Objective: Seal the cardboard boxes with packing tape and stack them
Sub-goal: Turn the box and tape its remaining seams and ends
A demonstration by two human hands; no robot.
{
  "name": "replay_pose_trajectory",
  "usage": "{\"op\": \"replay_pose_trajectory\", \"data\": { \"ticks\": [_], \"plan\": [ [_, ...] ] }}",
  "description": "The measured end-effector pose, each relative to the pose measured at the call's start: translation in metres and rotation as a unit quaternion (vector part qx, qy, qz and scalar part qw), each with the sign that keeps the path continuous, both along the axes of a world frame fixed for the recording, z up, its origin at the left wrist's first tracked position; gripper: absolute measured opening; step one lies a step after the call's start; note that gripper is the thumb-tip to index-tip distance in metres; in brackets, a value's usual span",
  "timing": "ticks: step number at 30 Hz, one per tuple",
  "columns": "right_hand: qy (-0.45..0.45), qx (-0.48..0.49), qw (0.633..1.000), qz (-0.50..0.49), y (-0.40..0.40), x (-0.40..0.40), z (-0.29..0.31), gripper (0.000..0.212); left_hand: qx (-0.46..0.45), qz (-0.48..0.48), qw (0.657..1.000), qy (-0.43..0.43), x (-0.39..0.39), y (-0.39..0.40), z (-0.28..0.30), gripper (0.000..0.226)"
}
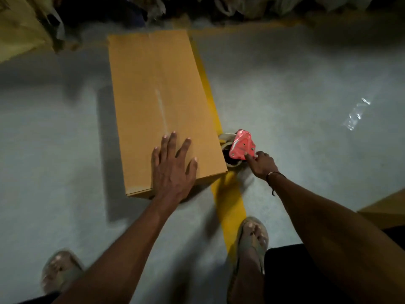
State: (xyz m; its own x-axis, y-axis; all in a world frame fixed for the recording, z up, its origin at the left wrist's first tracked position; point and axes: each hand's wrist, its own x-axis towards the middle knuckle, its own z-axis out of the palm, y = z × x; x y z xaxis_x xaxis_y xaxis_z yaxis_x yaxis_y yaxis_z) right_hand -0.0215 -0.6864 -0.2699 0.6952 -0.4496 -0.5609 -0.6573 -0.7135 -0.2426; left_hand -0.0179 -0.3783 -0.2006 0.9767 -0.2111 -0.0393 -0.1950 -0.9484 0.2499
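Here hands (173,165) press closed cardboard box (157,102).

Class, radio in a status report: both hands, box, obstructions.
Left hand flat on cardboard box. Right hand gripping red tape dispenser at box's right side. Nothing blocking.

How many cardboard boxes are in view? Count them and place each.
2. One cardboard box lies on the floor with the left hand flat on its near end. A second box's corner shows at the right edge. Others may be out of frame.
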Motion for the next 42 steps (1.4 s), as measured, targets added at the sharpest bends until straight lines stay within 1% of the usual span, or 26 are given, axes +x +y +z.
{"op": "replay_pose_trajectory", "data": {
  "ticks": [1,4,6,8,13,16,18,20,23,25,28,29,31,33,34,35,36,38,39,42],
  "plan": [
    [0.018,-0.005,1.0,0.012,-0.002,-0.002,-0.007,0.092,0.007,-0.001,1.0,0.0,0.0,0.0,0.0,0.063],
    [0.02,-0.038,0.998,0.036,0.0,0.0,-0.017,0.086,0.006,0.003,1.0,-0.003,-0.002,-0.002,-0.002,0.063],
    [0.027,-0.044,0.998,0.037,0.002,0.001,-0.017,0.088,0.01,0.002,1.0,-0.004,-0.003,-0.003,-0.003,0.062],
    [0.023,-0.03,0.999,0.018,0.004,0.001,-0.021,0.095,0.012,0.002,1.0,-0.002,-0.002,-0.002,-0.004,0.063],
    [0.025,-0.008,0.997,-0.076,0.028,0.011,-0.012,0.111,-0.003,0.0,1.0,0.01,-0.004,-0.003,-0.004,0.06],
    [0.022,0.018,0.992,-0.122,0.033,0.014,0.008,0.109,-0.015,-0.004,0.999,0.03,-0.001,-0.003,-0.001,0.059],
    [0.003,0.034,0.986,-0.165,0.031,0.012,0.032,0.114,-0.011,-0.019,0.998,0.054,0.002,0.001,0.003,0.059],
    [-0.027,0.03,0.98,-0.192,0.031,0.012,0.063,0.111,0.012,-0.05,0.995,0.083,0.008,0.008,0.013,0.06],
    [-0.072,0.02,0.978,-0.196,0.03,0.011,0.123,0.106,0.033,-0.098,0.982,0.158,0.023,0.014,0.045,0.059],
    [-0.098,0.021,0.98,-0.173,0.03,0.011,0.167,0.105,0.014,-0.097,0.978,0.184,0.027,0.018,0.077,0.052],
    [-0.149,0.074,0.979,-0.121,0.034,0.007,0.232,0.108,0.001,-0.074,0.985,0.157,0.019,0.027,0.132,0.039],
    [-0.166,0.098,0.976,-0.1,0.04,0.002,0.255,0.105,-0.021,-0.059,0.985,0.158,0.013,0.031,0.151,0.035],
    [-0.201,0.154,0.965,-0.065,0.053,-0.015,0.292,0.097,-0.107,-0.012,0.981,0.162,-0.001,0.038,0.188,0.03],
    [-0.233,0.223,0.945,-0.043,0.069,-0.04,0.324,0.098,-0.206,0.051,0.961,0.175,-0.024,0.045,0.224,0.027],
    [-0.248,0.256,0.934,-0.034,0.075,-0.055,0.334,0.1,-0.259,0.081,0.944,0.191,-0.036,0.049,0.238,0.025],
    [-0.259,0.286,0.922,-0.029,0.081,-0.07,0.341,0.103,-0.315,0.116,0.917,0.217,-0.051,0.051,0.25,0.024],
    [-0.267,0.319,0.909,-0.025,0.085,-0.086,0.345,0.105,-0.376,0.152,0.88,0.249,-0.065,0.052,0.26,0.023],
    [-0.275,0.378,0.883,-0.031,0.095,-0.115,0.346,0.101,-0.47,0.211,0.802,0.304,-0.093,0.053,0.277,0.021],
    [-0.273,0.4,0.874,-0.035,0.1,-0.127,0.346,0.098,-0.501,0.225,0.772,0.319,-0.106,0.053,0.282,0.024],
    [-0.263,0.448,0.854,-0.034,0.117,-0.151,0.348,0.088,-0.587,0.227,0.692,0.353,-0.135,0.051,0.294,0.037]
  ]
}}
